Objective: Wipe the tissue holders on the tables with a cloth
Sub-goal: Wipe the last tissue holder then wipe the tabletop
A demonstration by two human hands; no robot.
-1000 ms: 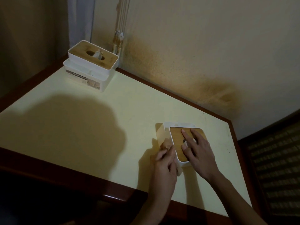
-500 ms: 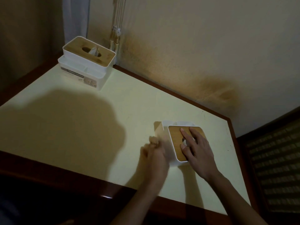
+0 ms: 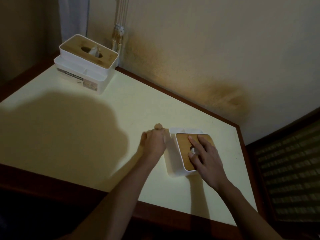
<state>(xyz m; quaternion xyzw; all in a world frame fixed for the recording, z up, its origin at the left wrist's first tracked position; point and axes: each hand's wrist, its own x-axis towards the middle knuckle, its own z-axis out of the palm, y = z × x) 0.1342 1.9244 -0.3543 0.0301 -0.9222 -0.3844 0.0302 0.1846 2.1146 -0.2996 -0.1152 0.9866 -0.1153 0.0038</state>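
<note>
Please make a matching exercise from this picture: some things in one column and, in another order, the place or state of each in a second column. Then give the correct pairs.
Things
1. far white tissue holder with wooden lid
2. near white tissue holder with wooden lid
3. left hand
4. right hand

Places or states
A. lies flat on a wooden lid, fingers straight
B. stands in the table's far corner by the wall
C. curled round a small cloth beside a holder's left wall
D. stands under a hand, near the table's right edge

Pairs: 1-B, 2-D, 3-C, 4-A
</note>
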